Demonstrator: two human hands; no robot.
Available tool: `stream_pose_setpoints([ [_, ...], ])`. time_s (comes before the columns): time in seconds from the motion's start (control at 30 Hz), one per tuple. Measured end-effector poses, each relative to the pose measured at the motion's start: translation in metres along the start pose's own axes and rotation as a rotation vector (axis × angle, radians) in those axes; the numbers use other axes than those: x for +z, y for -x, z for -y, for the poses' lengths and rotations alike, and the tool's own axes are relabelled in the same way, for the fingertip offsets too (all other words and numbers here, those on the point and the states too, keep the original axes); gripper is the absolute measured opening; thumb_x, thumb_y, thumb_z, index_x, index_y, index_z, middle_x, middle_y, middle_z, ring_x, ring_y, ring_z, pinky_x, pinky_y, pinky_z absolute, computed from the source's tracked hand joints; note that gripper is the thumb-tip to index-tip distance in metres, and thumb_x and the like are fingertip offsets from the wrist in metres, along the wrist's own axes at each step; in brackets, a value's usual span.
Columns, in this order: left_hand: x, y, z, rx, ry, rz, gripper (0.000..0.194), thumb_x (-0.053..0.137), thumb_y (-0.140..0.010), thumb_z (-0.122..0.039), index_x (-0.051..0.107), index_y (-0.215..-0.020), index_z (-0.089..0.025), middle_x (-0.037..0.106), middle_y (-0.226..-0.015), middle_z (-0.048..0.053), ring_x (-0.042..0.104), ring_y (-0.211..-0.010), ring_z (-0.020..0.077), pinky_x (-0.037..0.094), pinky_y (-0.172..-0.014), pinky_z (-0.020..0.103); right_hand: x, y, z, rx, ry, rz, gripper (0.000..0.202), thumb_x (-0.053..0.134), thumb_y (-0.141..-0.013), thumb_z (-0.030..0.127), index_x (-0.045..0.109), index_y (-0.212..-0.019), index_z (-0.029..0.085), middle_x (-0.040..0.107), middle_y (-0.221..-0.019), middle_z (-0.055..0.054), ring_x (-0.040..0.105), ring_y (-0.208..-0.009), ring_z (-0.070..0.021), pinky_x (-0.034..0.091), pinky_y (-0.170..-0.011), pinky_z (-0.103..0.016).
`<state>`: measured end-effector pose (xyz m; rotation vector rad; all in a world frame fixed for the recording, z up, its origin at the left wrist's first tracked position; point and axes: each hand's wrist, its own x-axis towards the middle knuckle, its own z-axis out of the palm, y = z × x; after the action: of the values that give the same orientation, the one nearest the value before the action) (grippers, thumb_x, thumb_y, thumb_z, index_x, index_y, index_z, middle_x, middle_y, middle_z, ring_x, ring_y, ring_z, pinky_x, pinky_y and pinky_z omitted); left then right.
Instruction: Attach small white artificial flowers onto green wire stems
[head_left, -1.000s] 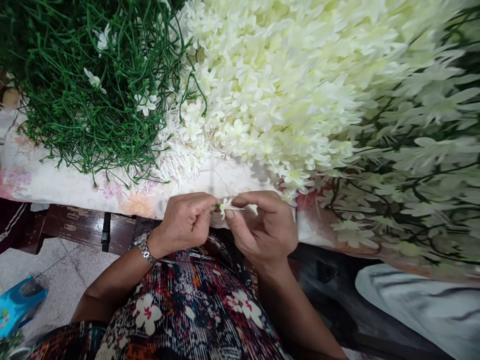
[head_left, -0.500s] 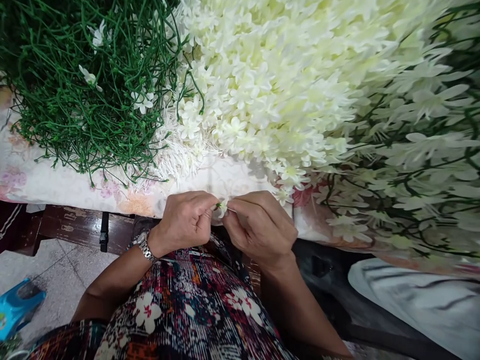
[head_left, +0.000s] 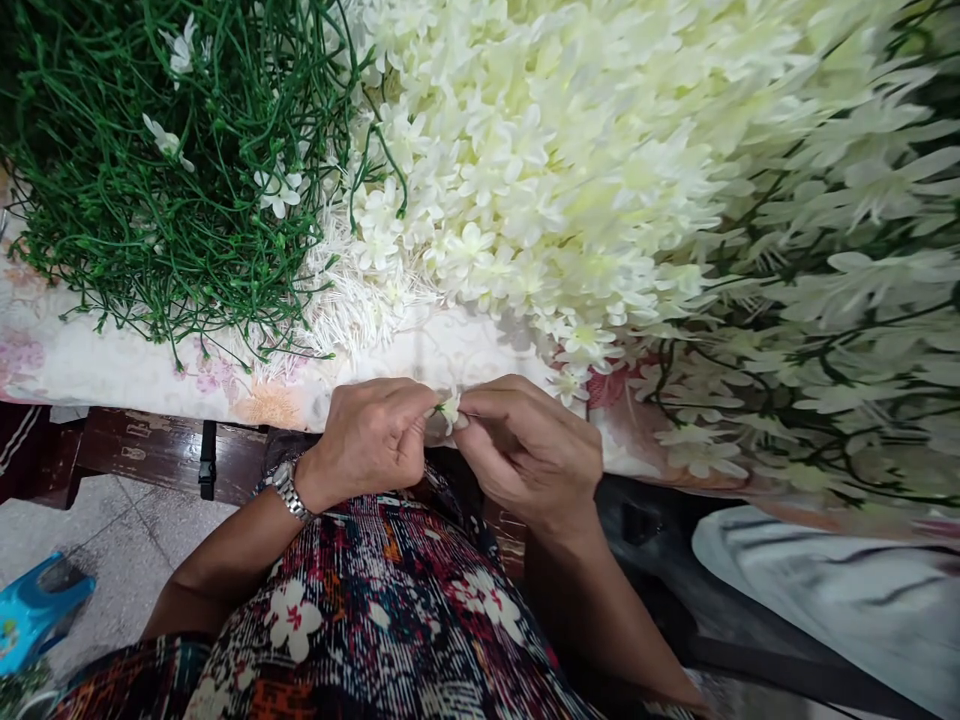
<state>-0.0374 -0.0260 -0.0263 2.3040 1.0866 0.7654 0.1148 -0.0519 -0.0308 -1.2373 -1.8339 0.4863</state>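
Observation:
Between my two hands, near the table's front edge, is a small white flower [head_left: 451, 410] with a green tip of stem at its left. My left hand [head_left: 379, 435], with a silver watch on its wrist, pinches the green stem tip between thumb and forefinger. On the other side, my right hand [head_left: 529, 450] is closed on the flower's petals with thumb and fingertips. Beyond my hands lie a pile of green stems [head_left: 172, 200], a heap of white thread-like pieces [head_left: 345, 300] and a large mass of cream-white flowers [head_left: 525, 170].
A floral cloth [head_left: 270, 395] covers the table. At the right, white flowers on dark green stems [head_left: 810, 380] reach the edge. Below them is a pale fabric [head_left: 817, 590] on a dark seat. A blue plastic stool [head_left: 41, 610] stands on the floor at lower left.
My right hand has shifted slightly to the right, and the flower now sits a little further right and higher. The view has moved slightly. Both hands keep their hold.

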Motion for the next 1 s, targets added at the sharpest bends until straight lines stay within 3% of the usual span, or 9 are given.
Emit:
stream_pose_setpoints([
  [0.2, 0.001, 0.001, 0.001, 0.015, 0.025, -0.044, 0.016, 0.039, -0.073, -0.010, 0.054, -0.074, -0.014, 0.049, -0.053, -0.002, 0.043, -0.049, 0.0085, 0.036, -0.048, 0.020, 0.002, 0.000, 0.001, 0.103, -0.073, 0.006, 0.014, 0.052, -0.068, 0.006, 0.052, -0.075, 0.018, 0.053, -0.064, 0.003, 0.049, -0.057, -0.0066, 0.040, -0.052, -0.019],
  [0.47, 0.004, 0.001, -0.001, -0.017, 0.014, -0.086, 0.015, 0.039, -0.073, -0.011, 0.052, -0.066, -0.014, 0.049, -0.051, -0.001, 0.043, -0.047, 0.0089, 0.035, -0.047, 0.021, 0.008, -0.003, 0.001, 0.040, -0.030, -0.010, 0.013, 0.052, -0.069, 0.006, 0.050, -0.075, 0.017, 0.051, -0.063, 0.002, 0.047, -0.056, -0.0062, 0.037, -0.048, -0.018],
  [0.63, 0.004, 0.000, 0.000, -0.023, -0.042, -0.036, 0.017, 0.037, -0.073, -0.013, 0.050, -0.063, -0.015, 0.050, -0.051, -0.001, 0.045, -0.049, 0.0097, 0.036, -0.048, 0.022, 0.008, -0.002, -0.002, 0.052, -0.027, 0.014, 0.014, 0.051, -0.069, 0.005, 0.051, -0.077, 0.017, 0.051, -0.064, 0.001, 0.048, -0.059, -0.0074, 0.039, -0.052, -0.020],
  [1.0, -0.003, -0.006, -0.005, 0.014, -0.175, 0.100, 0.016, 0.035, -0.063, -0.010, 0.043, -0.052, -0.017, 0.044, -0.045, -0.002, 0.041, -0.043, 0.0106, 0.027, -0.044, 0.025, -0.006, -0.005, -0.012, -0.089, -0.039, 0.164, 0.019, 0.050, -0.068, 0.003, 0.052, -0.081, 0.016, 0.055, -0.070, -0.003, 0.051, -0.066, -0.0104, 0.045, -0.058, -0.023],
])
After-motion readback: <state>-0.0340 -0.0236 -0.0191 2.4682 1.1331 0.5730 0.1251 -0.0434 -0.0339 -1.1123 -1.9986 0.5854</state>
